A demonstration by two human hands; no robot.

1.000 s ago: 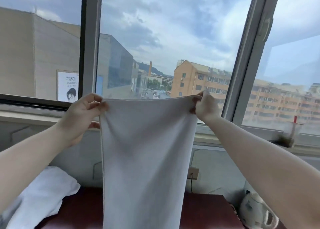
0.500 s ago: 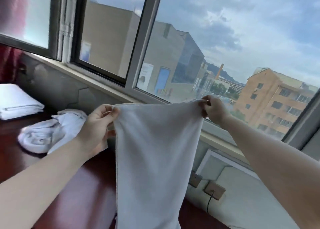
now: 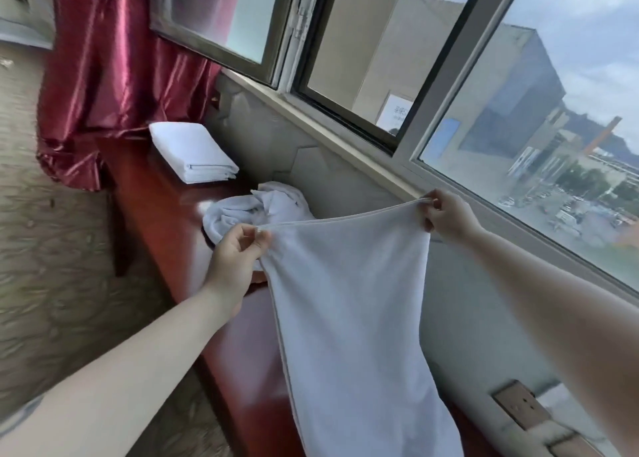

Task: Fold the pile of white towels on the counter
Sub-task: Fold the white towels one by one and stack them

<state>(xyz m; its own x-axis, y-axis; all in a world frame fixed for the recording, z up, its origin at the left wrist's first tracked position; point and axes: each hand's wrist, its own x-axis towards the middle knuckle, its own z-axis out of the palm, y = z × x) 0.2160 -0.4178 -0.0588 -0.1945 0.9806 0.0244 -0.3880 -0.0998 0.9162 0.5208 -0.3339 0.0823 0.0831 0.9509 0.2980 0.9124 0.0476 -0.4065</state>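
Note:
A white towel (image 3: pixel 349 304) hangs stretched in the air above the dark red counter (image 3: pixel 162 214). My left hand (image 3: pixel 235 259) pinches its upper left corner, and my right hand (image 3: pixel 449 214) pinches the upper right corner near the window sill. The towel's lower part drapes down over the counter. Behind my left hand lies a crumpled pile of white towels (image 3: pixel 256 207). Farther along the counter sits a neatly folded white towel (image 3: pixel 192 150).
A red satin curtain (image 3: pixel 114 62) hangs at the counter's far end. Windows (image 3: pixel 380 59) and a grey wall run along the right side. A wall socket (image 3: pixel 522 410) sits low on that wall. Patterned carpet (image 3: pixel 52 249) lies left of the counter.
The view has swung left and down, bringing the curtain, folded towel and carpet into sight. Both hands keep their pinch on the towel's top corners, now held lower over the counter.

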